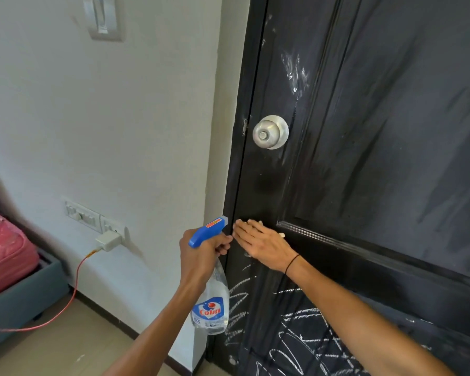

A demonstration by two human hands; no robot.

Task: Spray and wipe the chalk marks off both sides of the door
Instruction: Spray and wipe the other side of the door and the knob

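Note:
A black door point(377, 137) fills the right half of the view, its silver knob point(270, 132) near the left edge. White chalk scribbles point(299, 329) cover the lower panel, and fainter smears point(295, 71) show above the knob. My left hand point(204, 253) grips the neck of a clear spray bottle point(210, 302) with a blue trigger head, nozzle close to the door's edge. My right hand point(261, 245) lies flat against the door below the knob, pressing a pale cloth point(281, 235) that is almost wholly hidden under the fingers.
A white wall point(106, 131) stands to the left with a switch plate point(83, 215) and a plugged-in charger point(107, 240) trailing an orange cable point(65, 302) over the floor. A bed with a pink cover point(6, 253) sits at the far left.

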